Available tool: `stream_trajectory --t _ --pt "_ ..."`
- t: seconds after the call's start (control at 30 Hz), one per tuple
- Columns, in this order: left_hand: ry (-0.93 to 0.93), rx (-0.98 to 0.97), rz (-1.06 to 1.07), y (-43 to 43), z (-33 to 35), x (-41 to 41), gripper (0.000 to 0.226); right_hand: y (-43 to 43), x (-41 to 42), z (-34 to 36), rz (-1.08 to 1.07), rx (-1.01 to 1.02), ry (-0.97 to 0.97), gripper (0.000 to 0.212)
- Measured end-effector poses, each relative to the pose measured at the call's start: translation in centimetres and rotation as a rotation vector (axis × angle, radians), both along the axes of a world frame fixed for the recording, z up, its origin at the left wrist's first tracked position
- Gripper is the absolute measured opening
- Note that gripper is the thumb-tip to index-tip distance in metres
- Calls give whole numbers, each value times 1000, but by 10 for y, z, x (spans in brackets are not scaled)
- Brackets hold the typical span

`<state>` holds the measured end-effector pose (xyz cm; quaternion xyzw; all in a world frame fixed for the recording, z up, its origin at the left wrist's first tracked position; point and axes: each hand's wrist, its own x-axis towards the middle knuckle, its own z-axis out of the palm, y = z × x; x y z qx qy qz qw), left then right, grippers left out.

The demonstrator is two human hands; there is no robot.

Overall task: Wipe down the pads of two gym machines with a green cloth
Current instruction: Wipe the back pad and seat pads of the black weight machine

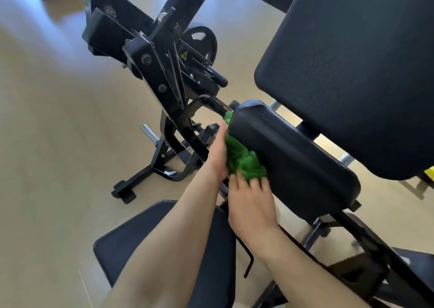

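The only view comes from a wide-angle camera on the person's head, which faces forward and steeply down with a tilt, stands very near to the long black pad (293, 157) and sees the beige floor (58, 143) beneath and beyond it.
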<state>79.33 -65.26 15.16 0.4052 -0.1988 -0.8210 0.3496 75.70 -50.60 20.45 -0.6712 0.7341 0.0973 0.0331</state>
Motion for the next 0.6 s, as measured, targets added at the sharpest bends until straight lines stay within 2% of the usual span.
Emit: stream_trajectory --t 0.1,0.2,0.23,0.27,0.37,0.5,0.6 --pt "-236 -45 111 15 8 -6 65 31 0 -9 -167 39 -111 84" --pt "-412 -59 116 43 8 -16 50 41 -7 -13 -185 -74 -157 87" --pt "-413 -26 113 56 7 -20 48 42 -9 -14 -160 -76 -158 84" --pt "-366 20 98 69 5 -22 56 45 -12 -16 -131 -80 -139 79" --pt "-142 94 136 98 11 -23 59 52 -26 -12 -96 -137 -84 76" --pt "8 -48 207 93 40 -25 56 43 -41 11 -32 -208 -73 82" --pt "-92 -189 264 58 68 -21 62 7 -44 38 55 -248 2 75"
